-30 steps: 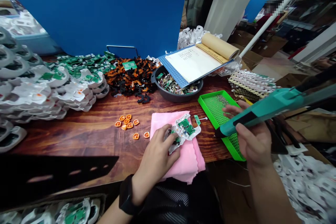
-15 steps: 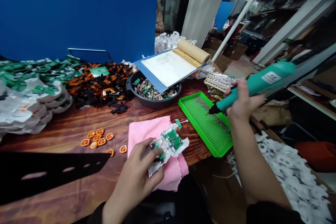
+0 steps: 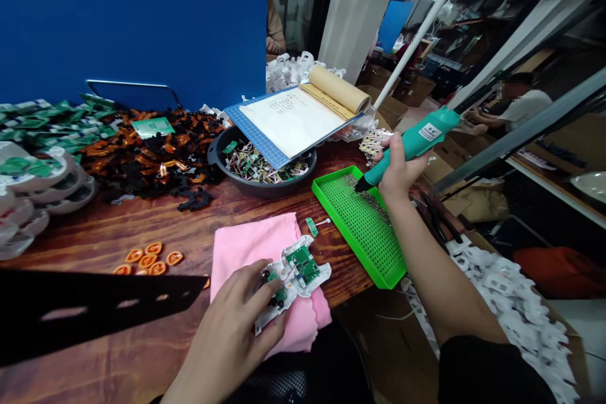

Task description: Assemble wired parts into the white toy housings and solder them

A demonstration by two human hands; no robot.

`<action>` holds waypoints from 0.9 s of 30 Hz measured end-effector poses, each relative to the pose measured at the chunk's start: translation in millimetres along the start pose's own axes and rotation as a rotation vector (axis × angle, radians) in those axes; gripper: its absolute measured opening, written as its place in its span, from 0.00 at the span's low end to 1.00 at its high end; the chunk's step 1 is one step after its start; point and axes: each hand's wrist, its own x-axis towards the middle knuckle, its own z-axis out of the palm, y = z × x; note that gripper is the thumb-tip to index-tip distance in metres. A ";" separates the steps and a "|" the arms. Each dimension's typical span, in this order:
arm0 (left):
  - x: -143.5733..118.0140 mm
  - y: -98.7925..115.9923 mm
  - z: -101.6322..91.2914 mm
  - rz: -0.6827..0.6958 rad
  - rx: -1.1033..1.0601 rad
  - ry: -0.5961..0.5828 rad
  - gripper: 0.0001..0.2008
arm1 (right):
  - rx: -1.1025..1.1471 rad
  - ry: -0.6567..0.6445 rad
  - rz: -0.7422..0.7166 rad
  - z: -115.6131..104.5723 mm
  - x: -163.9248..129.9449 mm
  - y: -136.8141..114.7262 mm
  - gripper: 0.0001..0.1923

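My left hand (image 3: 231,328) presses down on a white plastic shell with green circuit boards (image 3: 296,271), which lies on a pink cloth (image 3: 250,246) at the table's near edge. My right hand (image 3: 398,170) grips a teal electric screwdriver (image 3: 411,142). Its dark tip points down at the far end of a green perforated screw tray (image 3: 364,227), where small screws lie. A small green board piece (image 3: 312,226) rests on the wood between cloth and tray.
A dark bowl of small parts (image 3: 258,167) sits under a blue clipboard with paper (image 3: 293,117). Orange and black parts (image 3: 156,151) and white shells (image 3: 38,177) are piled at left. Orange buttons (image 3: 146,255) lie nearby. Another person (image 3: 516,98) sits at far right.
My right hand carried the screwdriver from near my body out to the far end of the green tray. The view swung rightward. My left hand stayed on the white shell.
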 end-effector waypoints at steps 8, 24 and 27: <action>2.8 0.6 -0.3 0.004 -0.011 0.009 0.12 | -0.019 -0.033 0.000 -2.6 -1.0 4.2 0.22; 2.5 0.6 1.0 -0.029 -0.023 0.026 0.10 | -0.259 0.196 -0.045 -0.4 -7.2 9.5 0.32; 2.2 1.1 0.8 -0.037 -0.027 0.020 0.10 | -0.271 0.173 -0.047 -1.7 -10.1 10.0 0.34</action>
